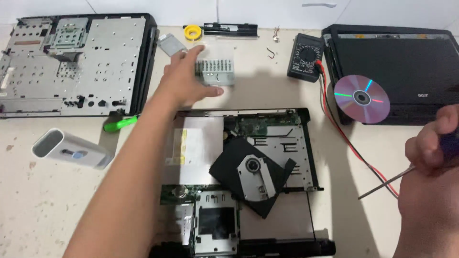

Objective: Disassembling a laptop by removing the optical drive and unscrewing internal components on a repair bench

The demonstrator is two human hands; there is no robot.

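A small metal bracket (215, 72) near the table's far edge is reached for by the open left hand (184, 79), while a screwdriver (387, 182) is gripped in the right hand (430, 143); a careful pinch seems needed to lift it.

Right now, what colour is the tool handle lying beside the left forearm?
Bright green handle, clearest in the head view.

The left arm stretches forward, its left hand (184, 79) open with fingers spread; the right hand (432, 143) seems curled into a fist.
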